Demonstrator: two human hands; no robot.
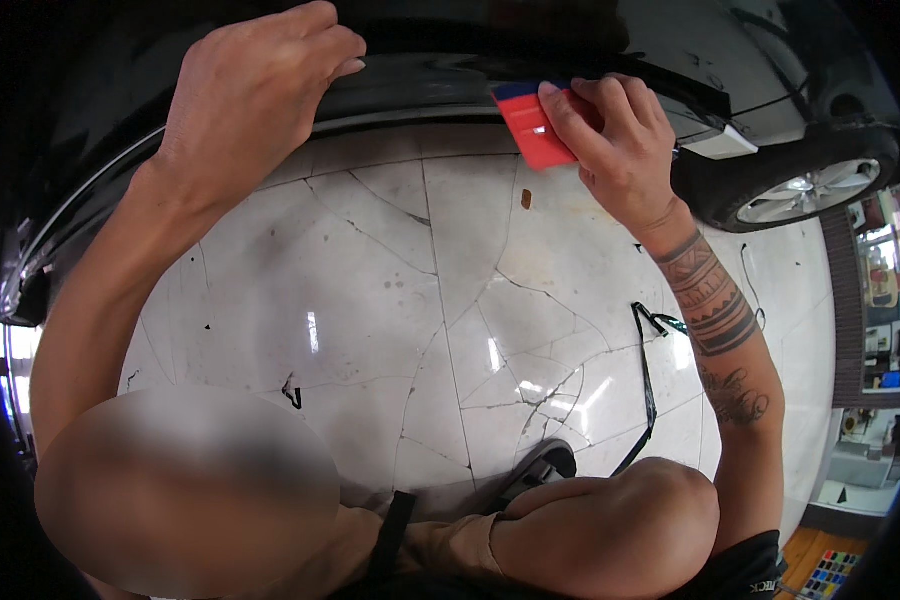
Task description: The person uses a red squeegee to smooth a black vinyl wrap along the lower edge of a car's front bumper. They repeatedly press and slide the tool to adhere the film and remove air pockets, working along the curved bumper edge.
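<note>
Nearest, a bare knee [620, 515] bends at five o'clock. Work on the black car [410, 95] at twelve looks under way, the remainder unclear. At eleven the left hand [250, 90] is curled, contents hidden; at one the right hand [620, 140] pinches a red squeegee [535, 135]. A loose black strip [649, 385] at four hints at trimming done.

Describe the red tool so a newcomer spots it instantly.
Start at the black car and find its wheel at the right. Just left of it, the right hand holds the flat red tool. Its red body and dark blue edge stand out against the black car.
</note>
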